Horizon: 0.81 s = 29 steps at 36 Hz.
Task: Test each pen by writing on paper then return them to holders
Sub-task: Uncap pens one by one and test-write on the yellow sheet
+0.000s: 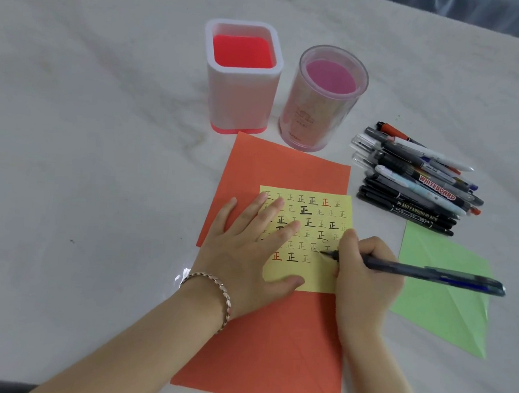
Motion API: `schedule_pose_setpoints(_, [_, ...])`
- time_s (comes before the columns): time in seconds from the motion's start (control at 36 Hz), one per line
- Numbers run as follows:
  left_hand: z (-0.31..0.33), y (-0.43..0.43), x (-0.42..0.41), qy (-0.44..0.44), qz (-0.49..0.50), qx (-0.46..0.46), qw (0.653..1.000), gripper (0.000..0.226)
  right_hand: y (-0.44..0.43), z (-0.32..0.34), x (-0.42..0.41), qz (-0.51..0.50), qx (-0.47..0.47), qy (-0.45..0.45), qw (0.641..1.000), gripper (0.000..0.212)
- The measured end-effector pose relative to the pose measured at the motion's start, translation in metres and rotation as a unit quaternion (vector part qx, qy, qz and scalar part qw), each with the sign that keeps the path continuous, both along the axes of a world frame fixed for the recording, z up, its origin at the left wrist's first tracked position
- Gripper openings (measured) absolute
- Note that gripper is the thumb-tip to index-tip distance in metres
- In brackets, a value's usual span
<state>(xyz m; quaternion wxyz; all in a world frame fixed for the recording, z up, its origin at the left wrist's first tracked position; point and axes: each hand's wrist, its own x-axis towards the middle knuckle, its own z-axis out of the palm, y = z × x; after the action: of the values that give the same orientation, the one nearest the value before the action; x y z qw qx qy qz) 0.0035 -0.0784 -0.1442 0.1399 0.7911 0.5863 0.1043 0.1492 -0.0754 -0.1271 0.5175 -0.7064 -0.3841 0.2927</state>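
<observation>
Her right hand (366, 266) grips a dark blue pen (414, 270), tip touching the yellow note (311, 230) full of written marks, while the left hand (249, 241) lies flat with straight fingers on that note. The note sits on an orange sheet (274, 334). Beyond stand a square holder (242, 80) and a round holder (322, 100), pens piled (414, 178) to their right.

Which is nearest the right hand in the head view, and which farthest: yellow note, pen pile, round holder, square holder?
1. yellow note: partly under the right hand, which grips a pen.
2. pen pile: beyond the hand, to its right.
3. round holder: farther back, left of the pile.
4. square holder: farthest, back left.
</observation>
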Motion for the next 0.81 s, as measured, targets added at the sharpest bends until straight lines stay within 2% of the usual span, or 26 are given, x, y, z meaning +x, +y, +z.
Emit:
schedule_pose_setpoints(0.08, [0.003, 0.0, 0.0, 0.0, -0.007, -0.018, 1.0, 0.071, 0.005, 0.011, 0.006, 0.027, -0.03, 0.06, 0.997, 0.031])
schedule_pose_setpoints(0.14, [0.007, 0.0, -0.001, 0.003, -0.013, -0.035, 0.999, 0.073, 0.009, 0.021, 0.014, 0.055, -0.049, 0.065, 0.995, 0.034])
schedule_pose_setpoints(0.22, [0.007, -0.001, -0.002, 0.005, -0.009, -0.03, 1.0, 0.079, 0.012, 0.037, 0.026, 0.089, -0.096, 0.057, 0.99, 0.048])
schedule_pose_setpoints(0.31, [0.007, -0.001, -0.002, 0.011, -0.011, -0.028, 1.0, 0.077, 0.014, 0.051, 0.039, 0.124, -0.157, 0.161, 0.966, 0.068])
schedule_pose_setpoints(0.33, [0.007, -0.001, -0.002, 0.013, -0.01, -0.028, 0.999, 0.075, 0.015, 0.054, 0.042, 0.134, -0.166, 0.171, 0.962, 0.07])
schedule_pose_setpoints(0.42, [0.007, -0.002, -0.001, 0.019, -0.011, -0.03, 0.999, 0.071, 0.016, 0.063, 0.049, 0.163, -0.165, 0.105, 0.967, 0.058])
schedule_pose_setpoints(0.47, [0.007, -0.002, -0.001, 0.026, -0.014, -0.028, 0.999, 0.068, 0.015, 0.068, 0.049, 0.192, -0.135, 0.081, 0.969, 0.036])
schedule_pose_setpoints(0.53, [0.004, -0.002, -0.001, 0.027, -0.017, -0.009, 0.999, 0.067, 0.014, 0.076, 0.044, 0.213, -0.11, 0.126, 0.963, 0.012])
schedule_pose_setpoints(0.56, [0.003, -0.002, -0.001, 0.024, -0.017, -0.002, 1.0, 0.067, 0.014, 0.079, 0.041, 0.227, -0.108, 0.156, 0.955, 0.008])
schedule_pose_setpoints(0.67, [0.0, -0.003, -0.001, 0.008, -0.014, 0.02, 1.0, 0.067, 0.012, 0.084, 0.03, 0.305, -0.108, 0.269, 0.907, 0.044])
schedule_pose_setpoints(0.81, [-0.003, -0.003, -0.001, -0.007, -0.012, 0.027, 1.0, 0.067, 0.011, 0.083, 0.02, 0.312, -0.075, 0.369, 0.872, 0.031])
